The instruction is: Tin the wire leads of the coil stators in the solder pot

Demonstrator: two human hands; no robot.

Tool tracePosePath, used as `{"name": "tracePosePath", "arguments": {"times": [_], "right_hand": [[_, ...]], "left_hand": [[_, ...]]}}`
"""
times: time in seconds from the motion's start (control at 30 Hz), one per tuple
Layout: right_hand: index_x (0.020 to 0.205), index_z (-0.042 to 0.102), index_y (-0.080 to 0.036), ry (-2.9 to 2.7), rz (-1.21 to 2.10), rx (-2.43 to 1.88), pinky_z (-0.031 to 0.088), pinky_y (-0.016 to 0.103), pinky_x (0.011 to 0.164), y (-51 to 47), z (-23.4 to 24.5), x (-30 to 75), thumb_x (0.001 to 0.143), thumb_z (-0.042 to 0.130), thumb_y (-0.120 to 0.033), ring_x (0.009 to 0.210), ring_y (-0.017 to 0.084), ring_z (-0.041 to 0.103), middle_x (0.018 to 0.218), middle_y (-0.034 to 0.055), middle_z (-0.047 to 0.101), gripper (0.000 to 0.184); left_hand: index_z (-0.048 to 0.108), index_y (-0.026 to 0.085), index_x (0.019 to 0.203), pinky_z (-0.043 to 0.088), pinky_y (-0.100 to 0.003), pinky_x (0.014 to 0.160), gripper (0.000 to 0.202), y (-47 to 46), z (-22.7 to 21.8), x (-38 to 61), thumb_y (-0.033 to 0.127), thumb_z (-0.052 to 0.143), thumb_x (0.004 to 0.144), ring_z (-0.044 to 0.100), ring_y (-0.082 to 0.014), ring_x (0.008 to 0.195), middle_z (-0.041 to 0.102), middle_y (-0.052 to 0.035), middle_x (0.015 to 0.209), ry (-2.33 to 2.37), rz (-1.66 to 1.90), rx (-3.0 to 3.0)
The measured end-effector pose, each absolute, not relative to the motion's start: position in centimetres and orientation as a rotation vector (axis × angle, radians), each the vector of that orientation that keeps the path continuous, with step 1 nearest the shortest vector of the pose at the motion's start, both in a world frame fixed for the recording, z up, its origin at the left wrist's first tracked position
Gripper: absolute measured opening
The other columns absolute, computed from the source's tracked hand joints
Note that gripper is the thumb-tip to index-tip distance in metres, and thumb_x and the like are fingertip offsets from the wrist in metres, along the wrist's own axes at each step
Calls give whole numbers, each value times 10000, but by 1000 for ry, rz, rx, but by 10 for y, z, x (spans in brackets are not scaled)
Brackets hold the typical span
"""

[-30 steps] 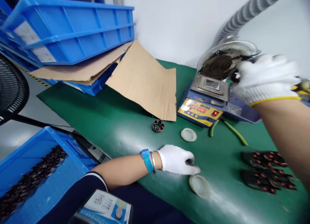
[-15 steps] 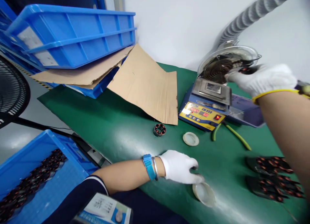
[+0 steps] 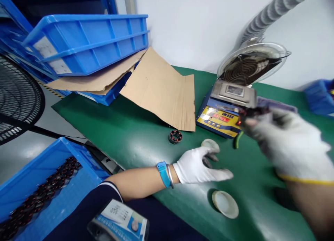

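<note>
My right hand (image 3: 292, 143), in a white glove and smeared by motion, grips a dark wound motor stator (image 3: 254, 112) in front of the solder pot (image 3: 219, 122). The pot has a yellow panel with lit red digits and a metal plate on top. My gloved left hand (image 3: 195, 166) is open over the green table, thumb and fingers apart with nothing between them. It lies between two shallow pale dishes: the far dish (image 3: 210, 143) at its fingers and the near dish (image 3: 225, 203) below its thumb. Another stator (image 3: 175, 137), black with copper coils, lies beyond my left hand.
A bent cardboard sheet (image 3: 164, 91) leans beside a stacked blue crate (image 3: 96, 42). A fume hood (image 3: 247, 69) on a ribbed duct stands behind the pot. At lower left, a blue bin (image 3: 86, 189) holds many stators. A fan (image 3: 21, 98) stands at far left.
My right hand has come back from under the hood toward me, carrying the stator. My left hand has left the near dish's rim and spread its fingers. The view has shifted slightly.
</note>
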State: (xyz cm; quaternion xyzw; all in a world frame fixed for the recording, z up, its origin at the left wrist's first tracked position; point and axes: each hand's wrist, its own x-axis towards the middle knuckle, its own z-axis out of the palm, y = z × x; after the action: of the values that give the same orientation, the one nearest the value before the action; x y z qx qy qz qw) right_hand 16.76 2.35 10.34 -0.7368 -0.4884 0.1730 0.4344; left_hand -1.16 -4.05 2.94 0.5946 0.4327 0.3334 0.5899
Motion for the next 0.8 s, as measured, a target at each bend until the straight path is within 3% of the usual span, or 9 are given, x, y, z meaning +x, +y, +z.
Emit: {"name": "tracePosePath", "arguments": {"times": [0.1, 0.2, 0.37, 0.57, 0.7, 0.8], "right_hand": [[1122, 642, -188, -1152, 556, -1942, 563, 412, 689, -36, 71, 142, 395, 766, -498, 707, 226, 642, 857, 74, 674, 800], [1071, 660, -197, -1236, 491, -2030, 573, 443, 761, -72, 54, 123, 424, 663, -475, 782, 280, 663, 915, 98, 679, 704], [1029, 660, -188, -1340, 336, -1997, 565, 434, 788, -84, 44, 120, 486, 582, -501, 856, 302, 663, 1007, 122, 675, 631], [1028, 660, -183, -1352, 339, -1996, 553, 433, 770, -87, 37, 123, 497, 556, -510, 838, 294, 660, 1000, 116, 678, 632], [1009, 687, -190, -1375, 284, -2003, 526, 393, 692, -72, 55, 133, 463, 650, -536, 791, 277, 646, 915, 95, 676, 648], [993, 702, -227, -1368, 120, -2074, 417, 308, 568, -31, 85, 156, 510, 726, -502, 655, 198, 590, 763, 37, 635, 556]], "left_hand": [[608, 171, 1129, 538, -370, 934, 649, -43, 32, -8, 332, 873, 559, 660, -214, 996, 675, -73, 1141, 782, 942, 1175], [638, 159, 992, 445, -450, 1082, 477, -49, 27, 0, 313, 850, 594, 634, -244, 1108, 689, -65, 1104, 616, 1030, 971], [650, 152, 929, 368, -498, 1149, 370, -57, 18, 12, 229, 819, 609, 632, -264, 1136, 705, -72, 1072, 595, 975, 619], [642, 147, 914, 442, -477, 1087, 273, -54, 17, 12, 224, 757, 679, 636, -259, 1112, 692, -79, 1062, 672, 885, 652], [639, 160, 926, 487, -434, 1025, 456, -55, 23, 5, 271, 867, 546, 654, -210, 917, 673, -43, 922, 807, 925, 867], [643, 174, 1027, 532, -399, 923, 575, -56, 27, 0, 320, 874, 521, 618, -167, 793, 653, -21, 886, 947, 828, 1059]]}}
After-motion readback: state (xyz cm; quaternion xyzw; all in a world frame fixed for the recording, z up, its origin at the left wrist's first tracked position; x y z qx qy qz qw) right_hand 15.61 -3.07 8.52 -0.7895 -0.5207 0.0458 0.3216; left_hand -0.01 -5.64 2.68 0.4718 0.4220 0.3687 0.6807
